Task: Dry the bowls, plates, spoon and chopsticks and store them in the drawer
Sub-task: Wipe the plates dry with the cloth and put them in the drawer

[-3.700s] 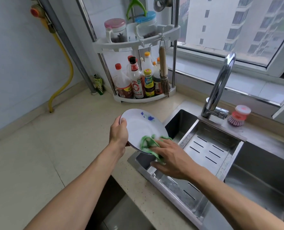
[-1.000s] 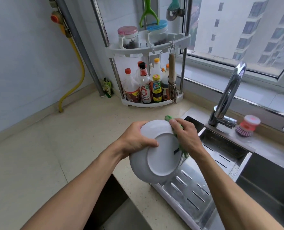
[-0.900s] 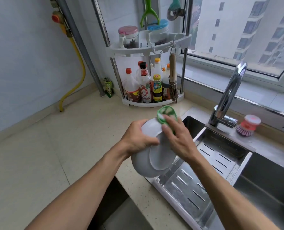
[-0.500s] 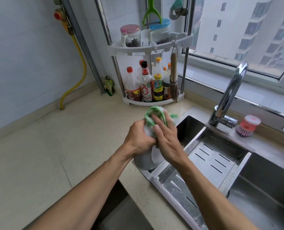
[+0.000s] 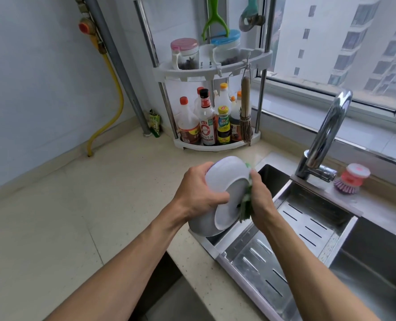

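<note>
A white plate (image 5: 224, 181) is held on edge over the left end of the sink, its underside and foot ring facing me. My left hand (image 5: 198, 192) grips its rim from the left, fingers curled over the back. My right hand (image 5: 259, 200) presses a crumpled green cloth (image 5: 245, 206) against the plate's right side, fingers wrapped around the cloth. The cloth is mostly hidden between hand and plate. No bowls, spoon or chopsticks show.
A steel sink with a slotted drain tray (image 5: 306, 225) lies under my hands, the tap (image 5: 326, 133) behind it and a pink dish brush (image 5: 352, 179) on the ledge. A corner rack with sauce bottles (image 5: 208, 126) stands at the back. An open drawer gap (image 5: 169, 295) shows below the beige counter (image 5: 76, 216).
The plate has been turned from face-up to underside toward me and rotated in my left hand. My right hand with the cloth slid from the top rim down to the plate's right side.
</note>
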A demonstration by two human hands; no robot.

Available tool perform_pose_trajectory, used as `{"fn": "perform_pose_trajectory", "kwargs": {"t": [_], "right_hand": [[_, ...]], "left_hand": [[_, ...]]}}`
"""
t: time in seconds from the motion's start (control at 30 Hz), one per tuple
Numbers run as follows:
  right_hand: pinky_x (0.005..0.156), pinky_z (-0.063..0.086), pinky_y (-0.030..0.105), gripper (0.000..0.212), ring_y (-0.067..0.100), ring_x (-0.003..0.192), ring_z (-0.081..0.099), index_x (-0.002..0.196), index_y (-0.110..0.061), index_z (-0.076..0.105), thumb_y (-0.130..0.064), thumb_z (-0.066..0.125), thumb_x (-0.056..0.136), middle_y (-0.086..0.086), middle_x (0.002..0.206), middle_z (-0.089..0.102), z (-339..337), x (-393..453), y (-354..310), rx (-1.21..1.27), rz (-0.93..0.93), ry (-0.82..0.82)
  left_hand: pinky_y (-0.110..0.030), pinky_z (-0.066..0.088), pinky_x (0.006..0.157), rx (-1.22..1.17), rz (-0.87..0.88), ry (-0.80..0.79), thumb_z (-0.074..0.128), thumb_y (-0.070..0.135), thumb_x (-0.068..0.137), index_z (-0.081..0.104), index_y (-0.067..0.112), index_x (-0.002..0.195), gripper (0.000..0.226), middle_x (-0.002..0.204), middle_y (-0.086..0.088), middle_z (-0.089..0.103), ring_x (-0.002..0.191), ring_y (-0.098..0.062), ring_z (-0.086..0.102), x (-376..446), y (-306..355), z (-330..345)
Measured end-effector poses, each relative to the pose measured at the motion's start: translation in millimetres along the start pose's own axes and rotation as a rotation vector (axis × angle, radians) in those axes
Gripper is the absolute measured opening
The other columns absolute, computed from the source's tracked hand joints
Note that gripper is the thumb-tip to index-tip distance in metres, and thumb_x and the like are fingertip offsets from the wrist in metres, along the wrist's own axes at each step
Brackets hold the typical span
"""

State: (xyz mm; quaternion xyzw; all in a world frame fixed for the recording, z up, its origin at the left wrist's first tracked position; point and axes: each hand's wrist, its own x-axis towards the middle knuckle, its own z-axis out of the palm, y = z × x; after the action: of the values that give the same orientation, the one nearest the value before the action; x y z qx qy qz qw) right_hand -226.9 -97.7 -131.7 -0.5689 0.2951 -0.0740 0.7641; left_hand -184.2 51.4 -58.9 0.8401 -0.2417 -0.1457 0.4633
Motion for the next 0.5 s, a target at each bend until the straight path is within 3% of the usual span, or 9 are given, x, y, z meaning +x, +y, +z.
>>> {"fn": "perform_pose_trajectory", "kwargs": {"t": [0.1, 0.2, 0.33, 0.4, 0.5], "right_hand": [[0.070, 0.050, 0.040, 0.049, 0.027, 0.080, 0.063, 0.090, -0.015, 0.064, -0.055, 0.037, 0.098, 0.014, 0.087, 0.068, -6.0, 6.2, 3.5, -0.061, 0.011, 0.021], [0.068, 0.047, 0.041, 0.042, 0.027, 0.074, 0.057, 0.083, -0.018, 0.057, -0.055, 0.036, 0.087, 0.014, 0.081, 0.062, -9.6, 10.9, -2.0, -0.177, -0.017, 0.024], [0.070, 0.040, 0.038, 0.041, 0.023, 0.076, 0.052, 0.073, -0.018, 0.052, -0.045, 0.037, 0.100, 0.006, 0.080, 0.060, -7.5, 10.6, -8.5, -0.570, -0.279, -0.044], [0.076, 0.041, 0.037, 0.033, 0.021, 0.085, 0.054, 0.084, -0.023, 0.060, -0.040, 0.040, 0.104, 0.004, 0.092, 0.058, -6.1, 6.1, -9.2, -0.591, -0.374, -0.049], [0.095, 0.038, 0.035, 0.033, 0.019, 0.107, 0.050, 0.122, -0.035, 0.066, -0.045, 0.042, 0.102, 0.002, 0.116, 0.052, 2.8, -3.8, 6.4, -0.592, -0.507, -0.057]], "left_hand": [[-0.024, 0.057, 0.064, -0.072, 0.000, 0.003, 0.083, 0.019, 0.056, 0.066, 0.019, 0.104, 0.051, 0.096, 0.001, 0.069, 0.085, -0.015, 0.067, -6.6, -3.9, 2.9], [-0.040, 0.061, 0.076, -0.046, -0.067, -0.088, 0.087, 0.016, 0.058, 0.064, 0.020, 0.108, 0.055, 0.101, -0.002, 0.069, 0.093, -0.022, 0.068, -2.5, -2.9, 2.5], [-0.044, 0.060, 0.083, 0.169, -0.176, -0.265, 0.088, 0.013, 0.061, 0.065, 0.020, 0.108, 0.053, 0.099, -0.003, 0.071, 0.090, -0.022, 0.069, 15.3, 1.1, -4.2], [-0.046, 0.060, 0.080, 0.171, -0.187, -0.229, 0.085, 0.016, 0.057, 0.066, 0.022, 0.105, 0.053, 0.097, -0.003, 0.071, 0.088, -0.023, 0.069, 14.3, -5.0, -0.2], [-0.047, 0.060, 0.078, 0.130, -0.201, -0.110, 0.080, 0.025, 0.050, 0.065, 0.024, 0.102, 0.054, 0.096, -0.004, 0.071, 0.087, -0.025, 0.070, 9.1, -13.8, 7.3]]}}
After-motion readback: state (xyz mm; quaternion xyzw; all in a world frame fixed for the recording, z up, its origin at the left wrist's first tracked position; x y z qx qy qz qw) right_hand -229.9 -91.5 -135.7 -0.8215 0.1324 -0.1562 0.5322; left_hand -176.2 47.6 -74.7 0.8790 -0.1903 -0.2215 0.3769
